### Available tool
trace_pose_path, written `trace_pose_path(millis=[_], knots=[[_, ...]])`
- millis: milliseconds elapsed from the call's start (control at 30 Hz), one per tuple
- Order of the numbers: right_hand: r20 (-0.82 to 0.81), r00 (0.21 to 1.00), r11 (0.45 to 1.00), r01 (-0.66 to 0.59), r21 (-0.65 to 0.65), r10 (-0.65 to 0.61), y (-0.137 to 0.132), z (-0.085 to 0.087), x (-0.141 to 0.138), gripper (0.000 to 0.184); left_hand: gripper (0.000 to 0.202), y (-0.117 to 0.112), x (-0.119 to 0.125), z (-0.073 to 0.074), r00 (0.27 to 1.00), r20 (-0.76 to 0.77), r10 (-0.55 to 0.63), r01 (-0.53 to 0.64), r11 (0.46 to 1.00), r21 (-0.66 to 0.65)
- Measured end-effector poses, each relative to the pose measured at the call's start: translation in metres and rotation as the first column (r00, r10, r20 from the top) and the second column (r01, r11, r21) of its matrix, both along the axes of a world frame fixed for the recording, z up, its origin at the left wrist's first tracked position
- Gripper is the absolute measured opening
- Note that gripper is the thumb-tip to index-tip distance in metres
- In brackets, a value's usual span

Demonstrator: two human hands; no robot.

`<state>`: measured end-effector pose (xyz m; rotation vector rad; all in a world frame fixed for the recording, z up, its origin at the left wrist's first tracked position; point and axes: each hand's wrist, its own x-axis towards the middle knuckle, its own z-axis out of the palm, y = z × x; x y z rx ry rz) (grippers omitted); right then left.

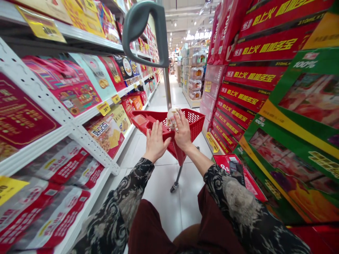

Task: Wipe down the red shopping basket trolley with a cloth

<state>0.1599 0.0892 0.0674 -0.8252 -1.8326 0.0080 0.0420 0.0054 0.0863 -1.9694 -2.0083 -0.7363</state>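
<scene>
A red plastic shopping basket on wheels [197, 121] stands on the aisle floor in front of me, its grey pull handle [144, 24] rising high at top centre. My left hand [155, 141] rests flat on the basket's near rim with the fingers stretched out. My right hand [182, 132] is over the basket and holds a pale wrapped packet [171, 118] against its inside. Both my sleeves are dark with a pale pattern.
White shelves [79, 130] with red and pink packaged goods line the left side. Stacked red and green cartons [265, 84] wall the right side. A red box with a phone-like object [237, 171] lies beside my right arm. White tiled floor runs ahead down the aisle.
</scene>
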Motion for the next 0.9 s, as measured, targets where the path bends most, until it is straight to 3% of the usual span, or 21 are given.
trace_pose_path(millis=[67,133,300,467,667,800,900], knots=[[0.028,1.000,0.999,0.002,0.046,-0.004,0.002,0.012,-0.004,0.050,0.070,0.000,-0.003,0.001,1.000,-0.017,-0.001,0.001,1.000,-0.007],[0.121,0.992,0.997,-0.028,0.076,0.019,0.000,0.010,-0.006,0.047,0.070,-0.001,-0.005,0.000,0.999,-0.037,-0.011,0.009,0.999,-0.035],[0.324,0.944,0.995,-0.086,0.047,0.066,-0.012,-0.029,-0.005,0.044,0.065,-0.009,-0.009,-0.008,0.996,-0.074,-0.059,0.051,0.994,-0.095],[0.228,0.970,0.996,-0.084,-0.021,0.086,-0.016,-0.044,-0.005,0.045,0.066,-0.010,-0.026,-0.004,0.987,-0.043,-0.153,0.148,0.984,-0.103],[0.044,0.988,0.985,-0.145,-0.090,0.150,-0.031,-0.038,-0.020,0.049,0.052,-0.005,-0.059,0.004,0.997,-0.067,-0.036,0.023,0.982,-0.189],[0.084,0.974,0.975,-0.201,-0.091,0.209,-0.055,-0.033,-0.033,0.047,0.050,-0.010,-0.057,-0.003,0.995,-0.103,-0.018,0.008,0.994,-0.105],[0.093,0.984,0.981,-0.139,-0.137,0.152,-0.062,-0.035,-0.030,0.048,0.046,-0.019,-0.049,-0.008,0.995,-0.097,-0.019,0.016,0.999,-0.031]])
